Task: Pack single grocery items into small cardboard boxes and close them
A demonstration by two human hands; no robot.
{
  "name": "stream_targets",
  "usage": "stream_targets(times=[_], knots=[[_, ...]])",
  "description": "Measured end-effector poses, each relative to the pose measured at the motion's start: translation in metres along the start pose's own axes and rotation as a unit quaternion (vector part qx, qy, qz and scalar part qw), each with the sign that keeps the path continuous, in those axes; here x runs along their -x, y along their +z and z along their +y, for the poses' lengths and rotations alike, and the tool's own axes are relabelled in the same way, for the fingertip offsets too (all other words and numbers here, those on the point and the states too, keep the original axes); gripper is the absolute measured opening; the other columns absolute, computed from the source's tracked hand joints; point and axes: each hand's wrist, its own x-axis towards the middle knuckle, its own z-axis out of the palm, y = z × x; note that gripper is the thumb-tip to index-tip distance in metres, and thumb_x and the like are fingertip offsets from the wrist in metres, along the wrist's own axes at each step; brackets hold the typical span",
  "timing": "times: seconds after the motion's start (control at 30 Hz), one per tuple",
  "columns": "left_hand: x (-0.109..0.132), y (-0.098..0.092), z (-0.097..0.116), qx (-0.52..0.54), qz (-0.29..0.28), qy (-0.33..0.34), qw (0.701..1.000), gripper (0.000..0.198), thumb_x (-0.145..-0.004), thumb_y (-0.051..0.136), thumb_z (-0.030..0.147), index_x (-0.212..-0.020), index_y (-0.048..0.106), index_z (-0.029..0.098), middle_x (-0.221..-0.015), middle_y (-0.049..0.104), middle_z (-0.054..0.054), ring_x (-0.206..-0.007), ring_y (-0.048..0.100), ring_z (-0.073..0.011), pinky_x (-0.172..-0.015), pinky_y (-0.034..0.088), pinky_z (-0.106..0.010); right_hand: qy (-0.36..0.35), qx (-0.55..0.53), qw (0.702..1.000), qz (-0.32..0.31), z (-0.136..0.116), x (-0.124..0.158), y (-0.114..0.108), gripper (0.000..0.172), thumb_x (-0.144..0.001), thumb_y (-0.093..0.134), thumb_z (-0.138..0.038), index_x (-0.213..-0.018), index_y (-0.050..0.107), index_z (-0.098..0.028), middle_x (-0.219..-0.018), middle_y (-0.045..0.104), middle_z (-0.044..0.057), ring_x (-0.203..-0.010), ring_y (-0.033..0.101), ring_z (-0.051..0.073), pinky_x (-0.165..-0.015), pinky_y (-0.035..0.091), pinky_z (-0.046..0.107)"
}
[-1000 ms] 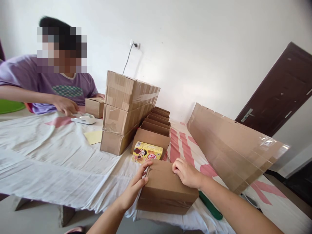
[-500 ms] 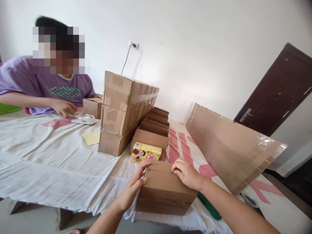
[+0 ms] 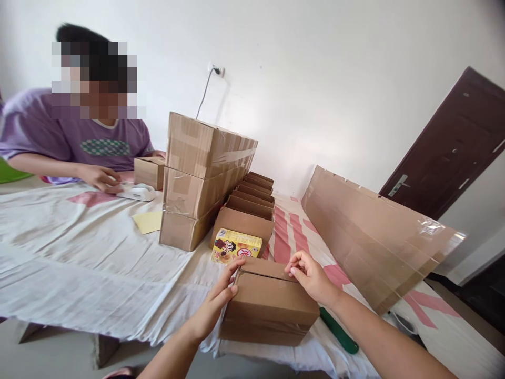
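A small brown cardboard box (image 3: 268, 305) sits at the near edge of the cloth-covered table (image 3: 90, 263). My left hand (image 3: 216, 300) is wrapped round its left side, with the fingers on the top corner. At the box's far right top corner, my right hand (image 3: 311, 276) has its fingers curled in a pinch on the flap edge. A yellow snack carton (image 3: 235, 246) lies just behind the box.
A row of open cartons (image 3: 252, 202) runs back beside a stack of taped boxes (image 3: 201, 179). A large flat cardboard sheet (image 3: 374, 237) leans at the right. A green tool (image 3: 339, 331) lies by the box. A person in purple (image 3: 79, 137) sits far left near a white device (image 3: 136, 192).
My right hand has lifted off the box top and shifted right to its far corner, fingers now pinched. My left hand keeps its hold.
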Motion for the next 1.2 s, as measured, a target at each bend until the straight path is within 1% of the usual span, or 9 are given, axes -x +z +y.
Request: stream_targets(times=[0.23,0.33,0.4,0.47,0.57,0.77,0.9,1.07,1.2], knots=[[0.002,-0.002,0.0,-0.008,-0.011,-0.006,1.0,0.061,-0.09,0.046,0.048,-0.147,0.034,0.03,-0.159,0.027,-0.003,-0.148,0.013,-0.0333,-0.119,0.012,-0.053,-0.077,0.152,0.985,-0.021,-0.023,0.014,0.004,0.042,-0.079,0.054,-0.007,-0.115,0.045,-0.026,-0.098,0.069,0.002,-0.09,0.066,0.016,-0.084,0.053,0.035],[0.002,-0.001,-0.001,-0.015,-0.007,-0.003,1.0,0.061,-0.09,0.046,0.05,-0.147,0.034,0.031,-0.16,0.026,-0.002,-0.148,0.012,-0.0331,-0.12,0.008,-0.052,-0.115,0.199,0.973,-0.01,-0.027,0.017,0.007,0.054,-0.076,0.059,-0.005,-0.123,0.042,-0.027,-0.103,0.069,0.003,-0.1,0.065,0.019,-0.092,0.051,0.039],[0.001,0.001,-0.001,-0.008,-0.008,0.003,1.0,0.062,-0.091,0.046,0.05,-0.148,0.031,0.032,-0.161,0.023,-0.001,-0.149,0.01,-0.0319,-0.12,0.007,-0.052,-0.137,0.229,0.964,0.003,-0.027,0.018,0.008,0.057,-0.075,0.061,-0.004,-0.124,0.042,-0.027,-0.103,0.069,0.003,-0.099,0.065,0.02,-0.091,0.052,0.04],[0.0,0.004,-0.001,0.014,-0.013,0.02,1.0,0.062,-0.091,0.047,0.052,-0.147,0.031,0.033,-0.161,0.022,-0.002,-0.149,0.011,-0.0318,-0.12,0.01,-0.052,-0.152,0.254,0.955,0.011,-0.028,0.017,0.008,0.056,-0.074,0.063,-0.004,-0.122,0.044,-0.027,-0.099,0.069,0.003,-0.096,0.065,0.021,-0.088,0.053,0.041],[0.0,0.008,0.003,0.018,-0.014,0.049,0.999,0.061,-0.086,0.052,0.058,-0.138,0.041,0.03,-0.16,0.023,-0.007,-0.147,0.015,-0.0357,-0.118,0.016,-0.055,-0.151,0.278,0.949,0.006,-0.029,0.014,0.009,0.052,-0.074,0.063,-0.003,-0.118,0.047,-0.026,-0.093,0.069,0.003,-0.09,0.065,0.021,-0.084,0.054,0.04],[0.002,0.011,0.016,-0.088,-0.004,0.008,0.996,0.056,-0.078,0.065,0.058,-0.124,0.057,0.028,-0.162,0.016,-0.007,-0.148,0.009,-0.0376,-0.118,0.013,-0.057,-0.122,0.308,0.943,-0.023,-0.035,0.01,0.011,0.037,-0.077,0.06,-0.004,-0.107,0.051,-0.024,-0.09,0.071,0.003,-0.083,0.068,0.02,-0.078,0.054,0.036],[0.001,0.012,0.013,-0.102,0.006,0.023,0.995,0.056,-0.08,0.061,0.058,-0.126,0.057,0.028,-0.162,0.015,-0.006,-0.149,0.006,-0.0347,-0.119,0.014,-0.055,-0.118,0.314,0.941,-0.042,-0.036,0.007,0.012,0.029,-0.08,0.058,-0.006,-0.102,0.051,-0.023,-0.086,0.072,0.002,-0.077,0.068,0.018,-0.073,0.053,0.031],[0.002,0.013,0.011,-0.122,0.0,0.023,0.992,0.056,-0.083,0.059,0.056,-0.129,0.053,0.026,-0.163,0.012,-0.007,-0.149,0.007,-0.0331,-0.119,0.015,-0.055,-0.127,0.337,0.933,-0.02,-0.033,0.007,0.012,0.026,-0.082,0.052,-0.004,-0.1,0.053,-0.022,-0.083,0.071,0.002,-0.078,0.068,0.018,-0.072,0.051,0.03],[0.003,0.013,0.014,-0.136,-0.004,0.025,0.99,0.054,-0.082,0.058,0.057,-0.125,0.055,0.025,-0.162,0.016,-0.009,-0.149,0.009,-0.0339,-0.118,0.017,-0.054,-0.068,0.273,0.958,-0.046,-0.037,0.008,0.01,0.03,-0.079,0.058,-0.006,-0.103,0.052,-0.023,-0.086,0.072,0.0,-0.075,0.068,0.015,-0.072,0.052,0.027]])
